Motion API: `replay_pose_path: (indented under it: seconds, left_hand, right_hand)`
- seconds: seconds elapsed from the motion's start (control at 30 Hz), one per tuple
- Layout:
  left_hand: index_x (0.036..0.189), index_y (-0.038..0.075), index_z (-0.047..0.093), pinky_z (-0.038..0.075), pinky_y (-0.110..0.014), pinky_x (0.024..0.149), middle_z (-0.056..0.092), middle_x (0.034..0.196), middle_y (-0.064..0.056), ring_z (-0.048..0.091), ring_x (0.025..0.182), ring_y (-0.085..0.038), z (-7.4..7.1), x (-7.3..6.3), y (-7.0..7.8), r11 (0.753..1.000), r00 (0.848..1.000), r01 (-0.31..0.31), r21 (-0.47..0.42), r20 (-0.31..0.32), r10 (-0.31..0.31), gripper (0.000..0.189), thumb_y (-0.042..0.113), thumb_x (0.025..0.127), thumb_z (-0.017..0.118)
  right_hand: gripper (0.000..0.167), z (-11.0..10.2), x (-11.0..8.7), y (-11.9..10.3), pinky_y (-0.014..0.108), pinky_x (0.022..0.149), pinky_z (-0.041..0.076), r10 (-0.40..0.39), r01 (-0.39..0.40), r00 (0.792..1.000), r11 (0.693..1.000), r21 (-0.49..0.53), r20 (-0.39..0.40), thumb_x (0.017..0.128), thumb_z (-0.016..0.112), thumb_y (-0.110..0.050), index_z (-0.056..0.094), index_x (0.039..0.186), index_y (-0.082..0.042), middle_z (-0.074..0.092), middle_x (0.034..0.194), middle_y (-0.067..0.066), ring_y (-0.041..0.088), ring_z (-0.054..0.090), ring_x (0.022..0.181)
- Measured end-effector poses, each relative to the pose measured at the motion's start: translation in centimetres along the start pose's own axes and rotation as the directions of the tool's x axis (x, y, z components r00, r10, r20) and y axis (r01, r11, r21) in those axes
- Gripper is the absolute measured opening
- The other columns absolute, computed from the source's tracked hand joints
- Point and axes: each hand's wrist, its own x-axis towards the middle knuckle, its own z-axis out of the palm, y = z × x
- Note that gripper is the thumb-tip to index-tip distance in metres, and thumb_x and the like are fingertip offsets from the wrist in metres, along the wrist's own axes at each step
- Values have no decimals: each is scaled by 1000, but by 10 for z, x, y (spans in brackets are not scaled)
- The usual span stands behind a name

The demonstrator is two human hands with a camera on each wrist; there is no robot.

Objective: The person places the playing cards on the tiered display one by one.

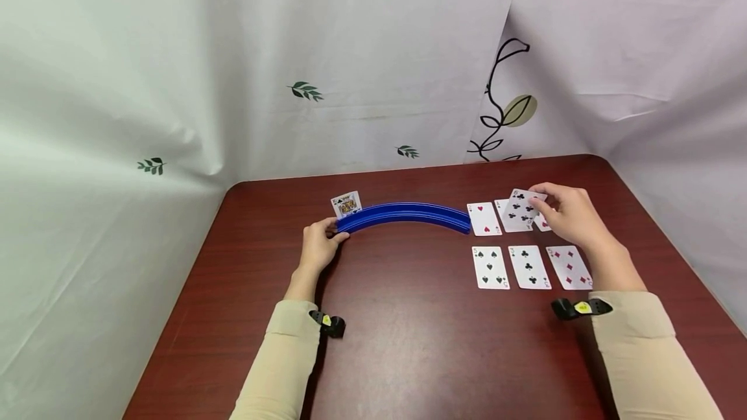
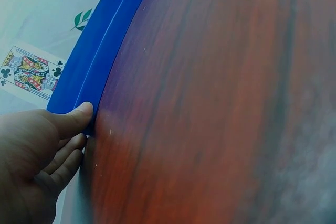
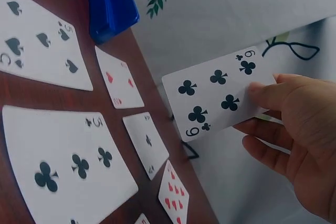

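My left hand (image 1: 318,245) grips the left end of a blue curved card holder (image 1: 403,212), thumb on its near side. A king of clubs (image 1: 347,202) stands upright in the holder by that hand. My right hand (image 1: 570,214) pinches a six of clubs (image 3: 210,95) between thumb and fingers, raised above the back row of cards. In the head view the six overlaps a black ace (image 3: 147,142) and hides part of a hearts card (image 3: 173,195). A two of hearts (image 1: 484,219) lies at the holder's right end.
Nearer me lie a five of spades (image 1: 490,268), a three of clubs (image 1: 529,267) and a five of diamonds (image 1: 569,268), face up on the reddish-brown table (image 1: 397,329). A white patterned sheet (image 1: 362,63) hangs behind the table and along both sides.
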Motion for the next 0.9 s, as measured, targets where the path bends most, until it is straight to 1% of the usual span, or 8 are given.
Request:
replay_pose_path:
  seconds: [0.1,0.23,0.3,0.37,0.57,0.63,0.77,0.9]
  left_hand:
    - [122,-8,69,57,-45,89,73,103,-23,70,98,-34,0,0,0,1000,1000,4,-3,1,-4,40,9,88,80]
    - [122,-7,69,57,-45,89,73,103,-22,70,98,-34,0,0,0,1000,1000,6,-5,2,-6,40,10,88,80]
    - [122,-7,69,57,-45,89,73,103,-22,70,98,-34,0,0,-1,1000,1000,3,-3,3,-3,39,10,88,80]
    - [122,-7,69,57,-45,89,73,103,-22,71,98,-34,0,0,-1,1000,1000,0,1,2,0,39,10,88,80]
    - [121,-6,70,57,-45,89,73,103,-22,71,98,-34,0,1,-1,1000,1000,-1,4,0,1,39,11,88,81]
    - [121,-7,70,57,-45,89,73,103,-22,71,98,-34,0,1,-1,1000,1000,-2,3,0,2,39,11,88,81]
    - [122,-7,69,57,-46,89,73,103,-22,71,99,-34,0,1,-2,1000,1000,-5,3,4,5,39,11,88,80]
    - [122,-7,69,57,-45,90,73,104,-22,71,99,-34,0,1,-2,1000,1000,4,-1,7,-4,40,11,88,80]
  right_hand:
    - [15,2,2,-3,21,54,44,4,-4,1000,1000,4,20,94,69,0,71,108,0,70,80,9,11,59,67]
    - [18,6,3,-6,27,57,47,18,-18,999,1000,9,46,94,68,0,70,112,1,72,90,16,26,66,77]
    - [19,8,4,-7,29,58,48,18,-19,999,1000,12,49,94,67,1,70,113,1,72,92,17,29,67,79]
    - [20,10,5,-8,29,59,48,14,-15,999,1000,18,47,94,66,2,70,113,2,72,92,16,29,66,78]
    - [22,17,8,-12,21,65,47,-31,31,999,999,26,30,91,65,8,70,111,4,70,96,15,24,61,79]
    - [22,19,9,-13,25,67,50,-40,39,999,999,28,30,90,65,9,70,111,4,69,96,15,24,61,79]
    - [22,20,11,-16,40,67,54,-46,45,998,999,28,32,90,65,10,69,111,5,69,97,15,26,64,80]
    - [22,20,13,-18,46,68,54,-54,53,998,998,30,30,91,65,10,70,111,5,70,98,15,27,65,81]
